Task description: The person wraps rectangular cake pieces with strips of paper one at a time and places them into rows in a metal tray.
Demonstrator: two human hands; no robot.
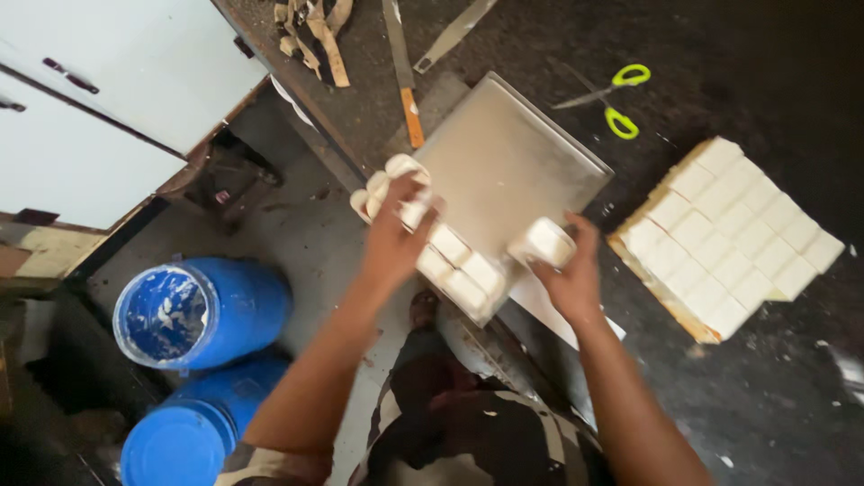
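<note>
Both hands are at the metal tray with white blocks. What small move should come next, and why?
Probably set the white block in the right hand down at the end of the row of blocks along the metal tray's near edge. The left hand already presses on that row's other end, and the tray beyond it is bare.

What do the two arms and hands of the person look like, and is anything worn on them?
Both arms are bare up to the edge of the picture: no sleeves show on them. The left hand and the right hand have no gloves, and no watch, ring or bracelet shows. The garment below them is dark with pale stripes.
</note>
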